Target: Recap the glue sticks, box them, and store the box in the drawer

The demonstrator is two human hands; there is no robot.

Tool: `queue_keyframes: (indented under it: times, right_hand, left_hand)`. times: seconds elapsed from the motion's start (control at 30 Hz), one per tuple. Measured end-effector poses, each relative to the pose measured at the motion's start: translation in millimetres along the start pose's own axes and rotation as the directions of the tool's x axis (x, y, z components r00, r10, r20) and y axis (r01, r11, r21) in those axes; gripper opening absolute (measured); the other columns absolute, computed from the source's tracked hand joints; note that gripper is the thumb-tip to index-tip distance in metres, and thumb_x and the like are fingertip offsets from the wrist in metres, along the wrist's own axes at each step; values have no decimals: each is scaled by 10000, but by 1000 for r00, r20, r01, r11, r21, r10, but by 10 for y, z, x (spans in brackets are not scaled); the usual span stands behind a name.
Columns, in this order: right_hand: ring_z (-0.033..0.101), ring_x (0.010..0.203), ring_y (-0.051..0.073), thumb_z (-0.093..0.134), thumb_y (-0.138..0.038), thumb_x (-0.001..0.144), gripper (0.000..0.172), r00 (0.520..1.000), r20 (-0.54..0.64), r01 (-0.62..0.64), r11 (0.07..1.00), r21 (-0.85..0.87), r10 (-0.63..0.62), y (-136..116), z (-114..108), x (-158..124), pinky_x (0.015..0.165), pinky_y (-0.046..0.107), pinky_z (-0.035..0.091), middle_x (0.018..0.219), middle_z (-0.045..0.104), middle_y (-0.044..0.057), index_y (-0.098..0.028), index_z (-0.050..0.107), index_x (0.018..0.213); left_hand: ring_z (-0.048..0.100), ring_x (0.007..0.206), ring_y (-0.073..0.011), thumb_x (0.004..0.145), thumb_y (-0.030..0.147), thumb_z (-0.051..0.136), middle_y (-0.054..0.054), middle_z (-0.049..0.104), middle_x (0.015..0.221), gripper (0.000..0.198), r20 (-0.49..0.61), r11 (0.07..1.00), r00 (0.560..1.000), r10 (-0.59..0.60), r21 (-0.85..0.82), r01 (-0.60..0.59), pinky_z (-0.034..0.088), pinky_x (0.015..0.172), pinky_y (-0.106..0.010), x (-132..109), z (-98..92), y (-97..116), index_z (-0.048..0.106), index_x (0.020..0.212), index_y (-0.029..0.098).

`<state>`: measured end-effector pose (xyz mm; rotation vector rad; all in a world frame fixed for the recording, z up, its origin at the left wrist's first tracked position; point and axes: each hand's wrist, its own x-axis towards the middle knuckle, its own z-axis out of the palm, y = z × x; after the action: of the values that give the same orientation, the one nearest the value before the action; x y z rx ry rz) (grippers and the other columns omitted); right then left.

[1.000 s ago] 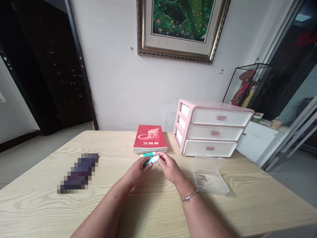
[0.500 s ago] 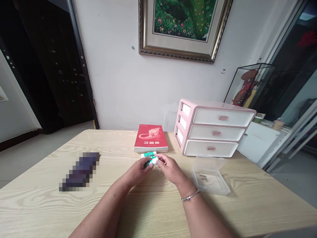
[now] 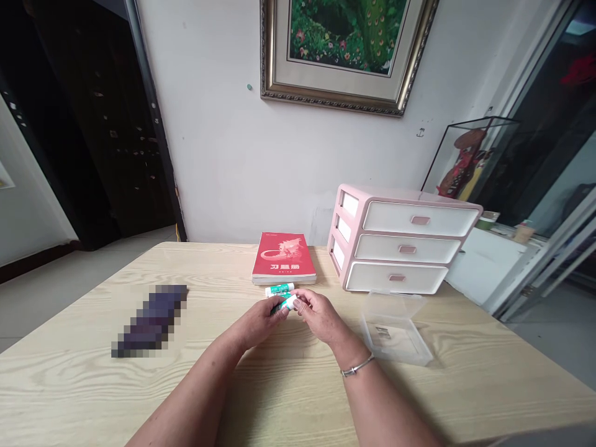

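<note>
Low over the table, the left hand and right hand meet fingertip to fingertip, both pinched tight around one glue stick. The left takes the green body and the right the white end, so each braces it against the other. A second stick lies just beyond. A clear box sits to the right, lid up. Farther back, a book and drawers stand near the wall.

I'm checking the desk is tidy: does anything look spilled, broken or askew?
Nothing spilled or damaged. The left hand and right hand hold a glue stick; a second glue stick lies loose by the red book, and the clear plastic box seems open. The drawers are shut.
</note>
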<state>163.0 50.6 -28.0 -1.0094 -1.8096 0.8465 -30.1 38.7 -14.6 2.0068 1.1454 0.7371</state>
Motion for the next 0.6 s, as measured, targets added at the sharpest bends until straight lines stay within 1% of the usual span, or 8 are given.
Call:
queue_keyframes:
  times: [0.13,0.23,0.3,0.4,0.5,0.6]
  right_hand:
    - [551,665,141,555,-392,890,331,1000,-10,-8,999,35,8,58,18,14,581,243,462,756,626,27,-149,667,1084]
    - [517,568,121,562,-445,881,358,997,-35,-64,994,90,68,105,47,32,531,235,450,679,593,8,-136,668,1028]
    - [524,544,121,577,-481,861,387,990,-61,-121,986,116,128,119,67,43,515,239,460,656,590,7,-130,670,993]
    - [541,518,129,590,-528,839,425,974,-96,-191,973,129,204,117,87,51,500,248,475,626,591,5,-131,676,962]
    - [521,468,124,573,-585,843,452,957,-116,-256,962,100,266,124,93,53,465,245,457,581,571,-5,-147,673,891]
    - [499,457,117,517,-642,870,494,946,-136,-297,955,-4,294,148,83,50,451,231,424,549,546,-9,-173,626,761]
  left_hand:
    - [531,723,-159,928,536,434,3,583,768,408,17,1000,1000,2,-11,-2,410,653,-252,7,5,-8,610,936,167]
    - [530,706,-158,938,520,424,1,608,765,404,-11,1000,1000,10,10,-10,408,647,-253,26,36,-16,624,945,169]
    - [554,743,-169,946,498,425,-16,652,824,391,-45,999,998,39,25,-37,421,683,-261,45,71,-30,638,969,171]
    - [604,859,-201,957,445,432,-50,696,967,349,-81,994,991,104,53,-100,442,782,-284,72,128,-67,653,1015,181]
    - [630,928,-237,948,398,465,-87,693,1051,303,-142,980,981,132,168,-108,447,817,-309,78,167,-79,654,1076,199]
    - [636,956,-274,933,380,492,-126,678,1099,294,-192,951,972,134,301,-72,448,792,-328,64,173,-46,654,1099,200]
